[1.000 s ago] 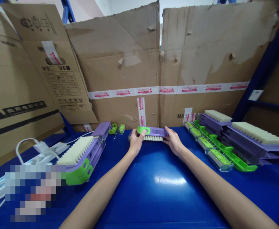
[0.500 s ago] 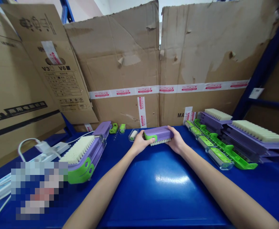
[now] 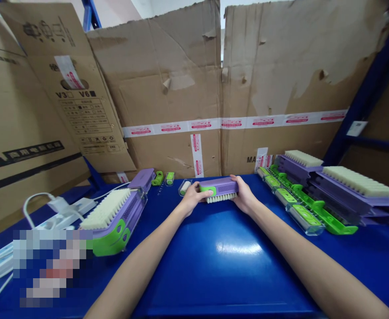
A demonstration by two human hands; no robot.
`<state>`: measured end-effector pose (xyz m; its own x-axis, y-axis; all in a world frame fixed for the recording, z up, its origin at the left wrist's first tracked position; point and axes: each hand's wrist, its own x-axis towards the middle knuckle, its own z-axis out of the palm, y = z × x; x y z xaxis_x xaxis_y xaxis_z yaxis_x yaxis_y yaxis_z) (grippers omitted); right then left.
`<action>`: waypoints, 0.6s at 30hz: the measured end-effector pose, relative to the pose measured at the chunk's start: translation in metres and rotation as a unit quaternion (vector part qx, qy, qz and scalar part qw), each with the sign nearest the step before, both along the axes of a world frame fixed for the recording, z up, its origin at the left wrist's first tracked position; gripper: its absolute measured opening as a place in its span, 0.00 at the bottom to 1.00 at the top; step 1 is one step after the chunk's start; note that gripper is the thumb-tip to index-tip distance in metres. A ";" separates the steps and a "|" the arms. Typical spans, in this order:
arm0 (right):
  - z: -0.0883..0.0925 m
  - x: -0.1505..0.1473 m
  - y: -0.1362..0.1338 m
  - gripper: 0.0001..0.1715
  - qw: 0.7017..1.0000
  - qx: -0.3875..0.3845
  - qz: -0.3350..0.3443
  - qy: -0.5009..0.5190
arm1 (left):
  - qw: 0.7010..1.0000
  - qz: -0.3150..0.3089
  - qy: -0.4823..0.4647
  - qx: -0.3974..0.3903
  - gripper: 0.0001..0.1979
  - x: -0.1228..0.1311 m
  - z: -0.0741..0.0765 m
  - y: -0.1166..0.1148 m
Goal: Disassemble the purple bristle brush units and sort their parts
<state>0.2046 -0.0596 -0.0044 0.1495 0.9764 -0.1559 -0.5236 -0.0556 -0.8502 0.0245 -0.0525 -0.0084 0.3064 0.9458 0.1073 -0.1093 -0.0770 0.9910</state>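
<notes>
A purple brush [image 3: 223,186] with a green end piece and pale bristles pointing down is held above the far part of the blue table. My left hand [image 3: 192,197] grips its left end, thumb on the green piece. Around the right end close the fingers of my right hand [image 3: 243,195]. Just left of my left hand lies a small clear case [image 3: 184,188] with a white roll inside. Farther left are a small green-faced clear case [image 3: 170,178], a green plastic part [image 3: 157,178] and what looks like a thin spring [image 3: 160,189].
Purple brushes with bristles up [image 3: 108,208] stand at the left beside a white power strip [image 3: 64,212]. On the right are a row of green-and-clear cases [image 3: 301,215], green end pieces [image 3: 327,219] and purple brush bodies [image 3: 360,181]. Cardboard sheets [image 3: 168,88] line the back.
The held brush has turned slightly, so more of its vented side and bristles show. Both hands keep hold of it. The camera view has shifted slightly.
</notes>
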 end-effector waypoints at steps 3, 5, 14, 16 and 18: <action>0.000 0.006 0.002 0.19 0.999 0.013 0.021 0.026 | 1.000 0.022 -0.008 0.002 0.28 0.010 0.000 -0.006; 0.000 0.009 0.003 0.19 0.999 0.013 0.023 0.032 | 0.998 0.056 -0.005 0.016 0.29 0.015 0.000 -0.007; -0.006 0.002 0.005 0.20 0.998 0.014 -0.063 0.026 | 0.988 0.137 -0.006 0.064 0.28 0.014 -0.007 0.002; -0.006 0.003 0.005 0.20 0.996 0.012 -0.085 0.032 | 0.986 0.145 -0.018 0.077 0.27 0.014 -0.008 0.003; -0.004 0.005 0.006 0.19 0.994 0.010 -0.103 0.040 | 0.982 0.160 -0.025 0.093 0.26 0.013 -0.009 0.004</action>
